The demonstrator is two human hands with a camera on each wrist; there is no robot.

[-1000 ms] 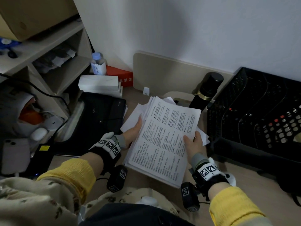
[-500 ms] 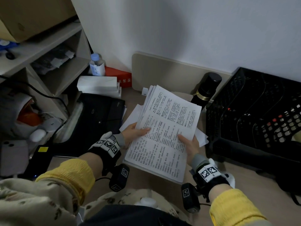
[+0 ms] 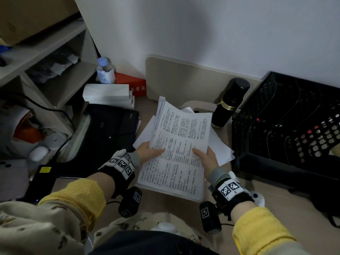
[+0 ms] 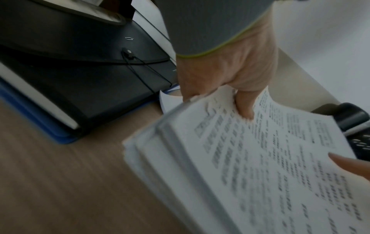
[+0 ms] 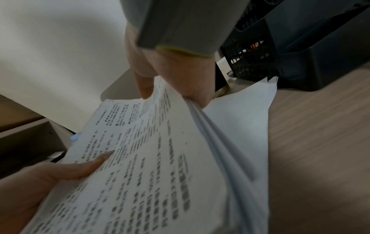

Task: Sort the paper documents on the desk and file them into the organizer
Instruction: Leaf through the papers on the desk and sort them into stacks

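You hold the stack of printed documents [image 3: 176,150] between both hands, raised off the desk [image 3: 276,208], its long axis running from near to far and leaning slightly left. Your left hand [image 3: 148,152] pinches the left edge, thumb on top and fingers beneath; your right hand [image 3: 207,160] clamps the right edge the same way. A few loose white sheets [image 3: 219,150] lie on the desk under and beyond the stack. The black mesh file organizer [image 3: 287,129] stands to the right, just past your right hand, so that hand is the nearer one for carrying pages across. Its slots open towards the near left, I judge.
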